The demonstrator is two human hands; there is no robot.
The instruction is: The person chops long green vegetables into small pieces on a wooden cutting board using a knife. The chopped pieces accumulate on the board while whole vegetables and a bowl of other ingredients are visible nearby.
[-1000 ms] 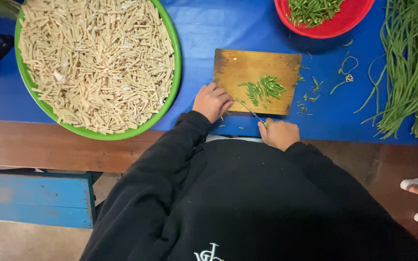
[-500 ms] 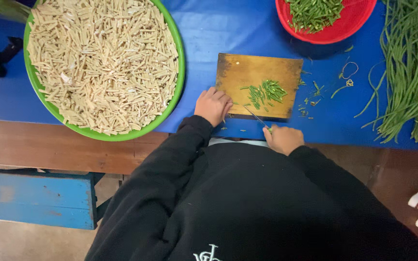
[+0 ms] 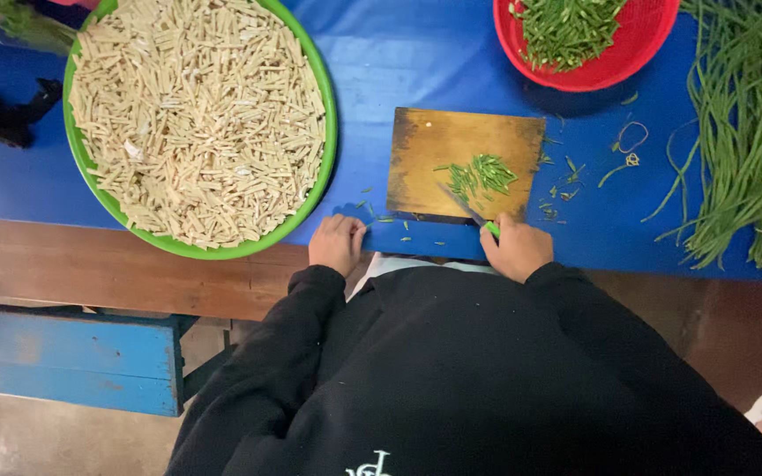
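A small wooden cutting board (image 3: 434,150) lies on the blue table (image 3: 381,70) with a heap of cut green bean pieces (image 3: 482,174) on it. My right hand (image 3: 515,247) grips a green-handled knife (image 3: 471,212), its blade resting on the board beside the pieces. My left hand (image 3: 337,242) sits curled at the table's near edge, left of the board, apparently holding nothing. Black sleeves cover both arms.
A big green basin (image 3: 328,115) full of pale cut sticks stands at the left. A red basket (image 3: 593,75) of cut green pieces is at the back. Long green beans (image 3: 743,132) lie at the right. A blue bench (image 3: 63,353) is below left.
My left hand has left the cutting board and moved down to the table's near edge. The right hand still holds the knife at the board.
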